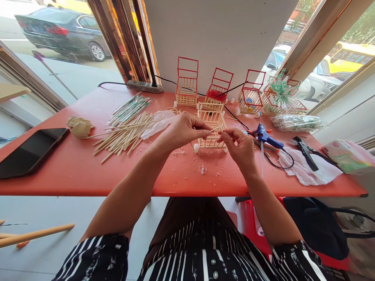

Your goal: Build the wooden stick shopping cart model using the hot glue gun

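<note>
In front of me a small cart (pixel 213 143) made of thin wooden sticks stands on the red table, with white wheels at its base. Over its basket, my left hand (pixel 187 130) pinches a short wooden stick (pixel 216 128) between thumb and forefinger. My right hand (pixel 238 146) is closed too, its fingertips pinched at the right end of that stick. Part of the cart is hidden behind both hands. Loose wooden sticks (pixel 125 136) lie in a pile to the left.
Several finished carts with red frames (pixel 187 84) line the back. A blue glue gun (pixel 265 136), a black tool (pixel 305 153) and a white cloth (pixel 315 169) are at right. Wrapped sticks (pixel 131 107), a crumpled brown lump (pixel 80 127) and a phone (pixel 32 150) lie left.
</note>
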The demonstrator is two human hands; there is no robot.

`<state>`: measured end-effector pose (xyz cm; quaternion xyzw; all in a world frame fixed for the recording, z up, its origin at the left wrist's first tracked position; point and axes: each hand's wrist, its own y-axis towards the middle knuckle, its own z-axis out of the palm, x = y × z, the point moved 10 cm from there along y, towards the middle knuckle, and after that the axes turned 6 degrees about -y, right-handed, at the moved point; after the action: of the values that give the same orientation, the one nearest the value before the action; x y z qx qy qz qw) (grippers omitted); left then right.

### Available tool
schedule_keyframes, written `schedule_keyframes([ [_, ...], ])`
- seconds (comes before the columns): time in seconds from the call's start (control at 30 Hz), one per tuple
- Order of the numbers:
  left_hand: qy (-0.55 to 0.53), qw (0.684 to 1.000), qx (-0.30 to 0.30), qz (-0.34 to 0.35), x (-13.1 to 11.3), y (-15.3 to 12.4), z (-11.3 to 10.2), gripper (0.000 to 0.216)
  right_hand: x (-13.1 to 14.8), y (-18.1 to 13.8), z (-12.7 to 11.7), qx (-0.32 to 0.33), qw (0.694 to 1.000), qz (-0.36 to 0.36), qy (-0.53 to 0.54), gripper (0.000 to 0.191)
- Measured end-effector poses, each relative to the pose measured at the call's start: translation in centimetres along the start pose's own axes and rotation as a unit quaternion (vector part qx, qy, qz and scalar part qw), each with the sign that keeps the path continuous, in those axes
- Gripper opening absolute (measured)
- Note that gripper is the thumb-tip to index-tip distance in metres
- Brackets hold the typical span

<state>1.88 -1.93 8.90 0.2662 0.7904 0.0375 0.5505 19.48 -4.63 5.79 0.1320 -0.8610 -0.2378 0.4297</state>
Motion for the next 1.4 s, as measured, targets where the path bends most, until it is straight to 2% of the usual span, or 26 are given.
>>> schedule_keyframes([
  [1.2,0.0,1.0,0.007,0.013,-0.02,-0.05,0.17,0.008,0.23,-0.14,0.11,0.007,1.0,0.003,0.011,0.022],
  [1.4,-0.003,1.0,-0.003,0.015,0.01,0.05,-0.3,0.01,0.12,-0.03,-0.24,-0.001,1.0,-0.004,0.022,0.031],
])
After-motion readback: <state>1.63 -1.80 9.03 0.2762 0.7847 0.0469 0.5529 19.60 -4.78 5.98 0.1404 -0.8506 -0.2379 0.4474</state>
